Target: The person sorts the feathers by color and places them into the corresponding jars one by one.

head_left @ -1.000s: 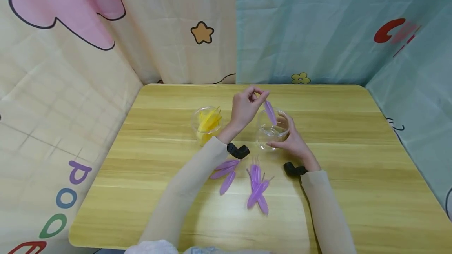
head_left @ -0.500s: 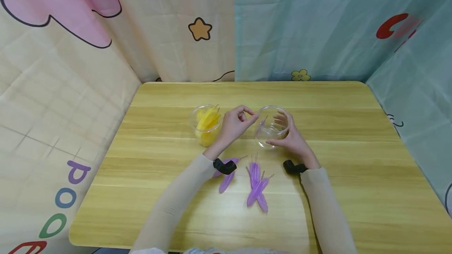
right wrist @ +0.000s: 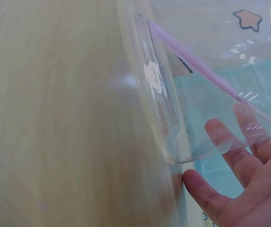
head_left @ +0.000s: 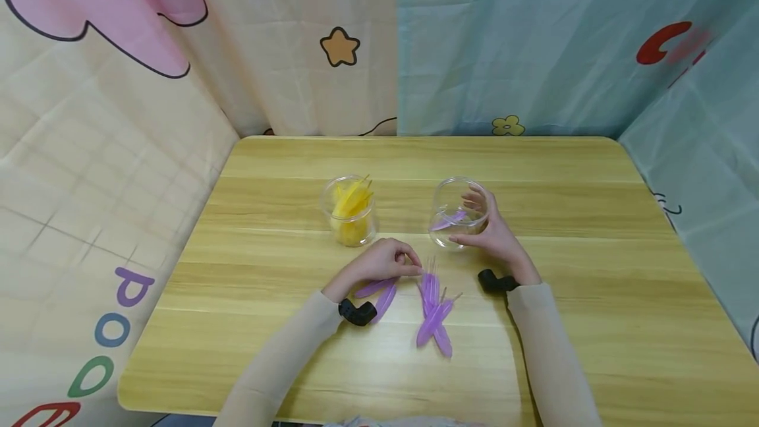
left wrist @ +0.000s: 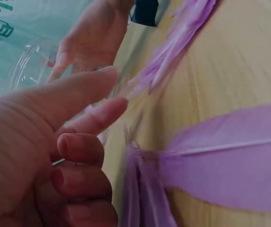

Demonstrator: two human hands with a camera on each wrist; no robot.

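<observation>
My left hand [head_left: 385, 261] is low over the table beside loose purple feathers [head_left: 385, 302]. In the left wrist view its thumb and index finger reach forward near the quills, the other fingers loosely bent, and nothing shows between them. One broad purple feather [left wrist: 230, 156] lies close by in that view. My right hand [head_left: 495, 232] holds a clear plastic jar [head_left: 440, 199] from its right side, thumb in front and fingers behind. Inside that jar a single purple feather [right wrist: 197, 64] leans diagonally across.
A second clear jar [head_left: 370, 229] stands to the left, filled with yellow feathers [head_left: 351, 201] whose quills poke above the rim. Several crossed purple feathers [head_left: 435, 325] lie in front of the right jar. Patterned curtains [head_left: 284, 51] border the wooden table [head_left: 593, 216].
The purple feather has gone from my left fingers into the right-hand jar. My left hand has moved down and toward me to the loose feathers. My right hand stays on the jar.
</observation>
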